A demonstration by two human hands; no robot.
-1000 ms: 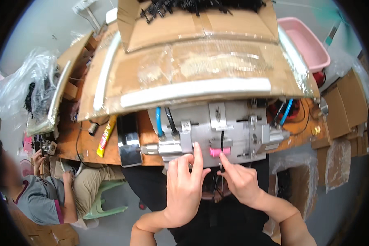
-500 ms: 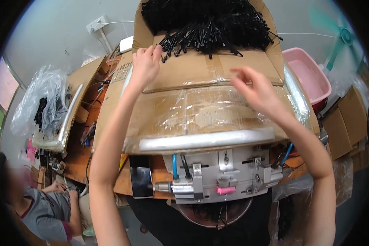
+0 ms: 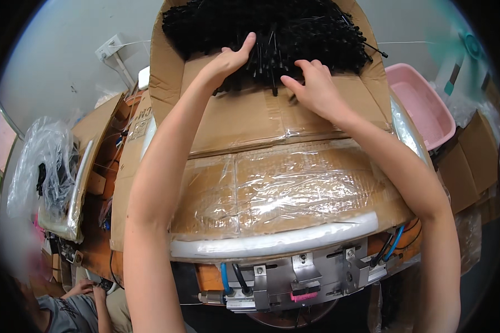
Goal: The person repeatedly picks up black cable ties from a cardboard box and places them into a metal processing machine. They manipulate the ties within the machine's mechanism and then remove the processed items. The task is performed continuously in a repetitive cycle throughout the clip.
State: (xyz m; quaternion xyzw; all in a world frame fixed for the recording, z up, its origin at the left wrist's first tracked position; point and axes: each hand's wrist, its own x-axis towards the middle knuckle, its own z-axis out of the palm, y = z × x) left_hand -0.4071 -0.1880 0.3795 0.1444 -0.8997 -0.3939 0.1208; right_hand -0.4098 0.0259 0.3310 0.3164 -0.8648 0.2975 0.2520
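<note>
A heap of thin black strips [image 3: 294, 30] fills an open cardboard box [image 3: 244, 119] at the far end of the bench. My left hand [image 3: 228, 61] reaches up to the heap's near edge, fingers spread against the strips. My right hand [image 3: 314, 86] lies beside it on the box's front flap, fingertips touching the lowest strips. Neither hand visibly grips anything. Below my arms a metal fixture [image 3: 300, 277] with a pink part and blue hoses sits at the near edge.
A cardboard ramp covered with clear film [image 3: 294, 191] slopes from the box to the fixture. A pink plastic tub [image 3: 419, 102] stands at the right. Bagged black parts [image 3: 44, 172] hang at the left. Another person sits at the lower left [image 3: 72, 311].
Both hands left the metal fixture and rose over the ramp to the black heap. The camera tilted up, bringing the box into view.
</note>
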